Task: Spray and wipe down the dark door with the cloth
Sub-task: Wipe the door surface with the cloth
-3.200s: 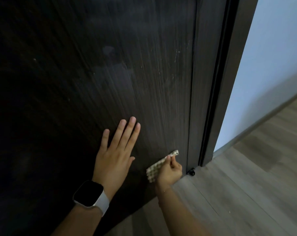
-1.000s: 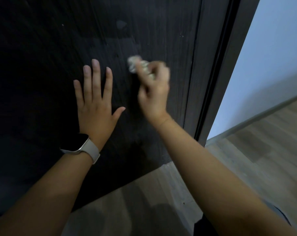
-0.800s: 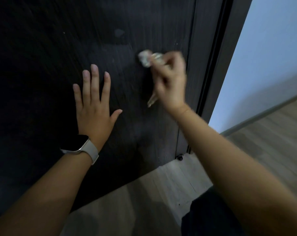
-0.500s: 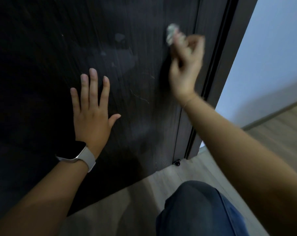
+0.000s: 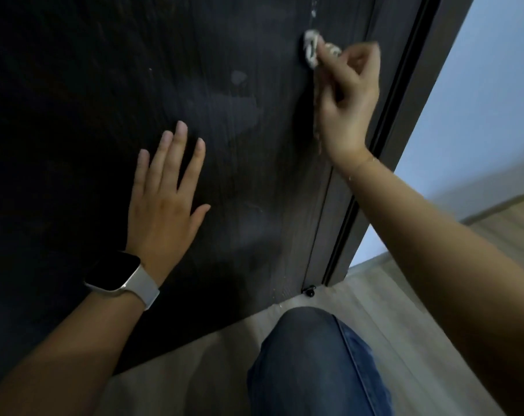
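Head view, nearest: a bent knee in blue denim jeans (image 5: 317,364) fills the bottom middle, over a pale wood-grain plank floor (image 5: 182,382).
Left forearm: it reaches up from the lower left, wearing a smartwatch with a black square face and a light grey band (image 5: 121,277) at the wrist.
Left hand (image 5: 164,205): flat on the dark wood-grain door (image 5: 74,115), fingers straight and slightly spread, thumb out to the right; it holds nothing.
Right hand (image 5: 344,100): higher and to the right, near the door's right edge, fingers curled, pinching a small crumpled whitish cloth (image 5: 311,49).
Cloth: at the fingertips, against the door's upper right part; motion blur hides its exact shape.
Door surface: faint greyish smears between the two hands.
Door foot: a small black stopper (image 5: 309,291) by the dark frame (image 5: 404,130).
Farthest: a pale blue-white wall (image 5: 480,100) right of the frame.
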Demonstrator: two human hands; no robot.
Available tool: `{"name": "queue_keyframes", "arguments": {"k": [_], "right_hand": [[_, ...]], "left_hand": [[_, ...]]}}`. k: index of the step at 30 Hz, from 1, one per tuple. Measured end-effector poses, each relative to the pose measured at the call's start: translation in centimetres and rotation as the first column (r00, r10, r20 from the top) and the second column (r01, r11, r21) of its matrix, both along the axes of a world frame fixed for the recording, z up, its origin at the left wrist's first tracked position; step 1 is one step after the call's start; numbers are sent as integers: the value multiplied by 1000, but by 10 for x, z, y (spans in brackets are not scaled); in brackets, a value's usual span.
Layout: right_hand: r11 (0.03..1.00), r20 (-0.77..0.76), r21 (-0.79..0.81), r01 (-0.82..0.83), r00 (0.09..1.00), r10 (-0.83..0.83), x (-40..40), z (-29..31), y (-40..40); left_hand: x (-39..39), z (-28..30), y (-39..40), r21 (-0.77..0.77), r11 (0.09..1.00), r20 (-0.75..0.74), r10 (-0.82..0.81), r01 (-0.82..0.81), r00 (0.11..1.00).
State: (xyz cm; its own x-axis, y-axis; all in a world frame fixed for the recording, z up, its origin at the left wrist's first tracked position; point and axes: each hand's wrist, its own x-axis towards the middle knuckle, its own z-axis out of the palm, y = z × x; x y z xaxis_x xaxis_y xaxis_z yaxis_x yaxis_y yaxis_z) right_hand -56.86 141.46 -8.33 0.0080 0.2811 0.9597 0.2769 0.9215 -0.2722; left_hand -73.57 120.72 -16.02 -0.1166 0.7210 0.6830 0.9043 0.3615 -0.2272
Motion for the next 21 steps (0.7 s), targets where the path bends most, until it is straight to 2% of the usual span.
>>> {"name": "queue_keyframes", "arguments": {"k": [2,4,6,9,10,11,13,15,17,19,21], "right_hand": [[1000,-65,-12,0,998,-1,-17,5,-8],[999,5,33,-36,999,36,-38,-18,-29],[982,221,120,-144,969,115,-55,-59,-54],[920,607,251,-302,789,93,-60,-107,-75],[908,667,262,-326,741,73,-55,-109,-78],[907,679,257,-333,730,76,-49,-101,-79],[927,557,253,-276,825,94,-41,-72,-76],[964,303,239,-115,952,39,-38,-29,-63],[992,94,127,1,995,-13,-46,9,-52],[995,45,101,19,999,-24,-65,14,-60],[973,181,221,-61,983,20,-85,-16,-80]], "left_hand": [[-1,2,-6,41,997,34,58,-59,998],[-5,3,-13,75,991,80,104,-110,991],[-12,3,-21,86,986,112,131,-141,985],[-25,4,-32,72,985,126,144,-154,981],[-29,4,-34,58,988,122,137,-145,983],[-32,5,-36,41,990,113,129,-135,985],[-37,6,-38,5,993,94,119,-120,988],[-40,5,-41,3,992,79,123,-124,989],[-41,6,-43,0,992,64,124,-124,990],[-43,7,-44,-7,993,53,119,-119,991],[-45,9,-47,-7,994,43,106,-105,993]]}}
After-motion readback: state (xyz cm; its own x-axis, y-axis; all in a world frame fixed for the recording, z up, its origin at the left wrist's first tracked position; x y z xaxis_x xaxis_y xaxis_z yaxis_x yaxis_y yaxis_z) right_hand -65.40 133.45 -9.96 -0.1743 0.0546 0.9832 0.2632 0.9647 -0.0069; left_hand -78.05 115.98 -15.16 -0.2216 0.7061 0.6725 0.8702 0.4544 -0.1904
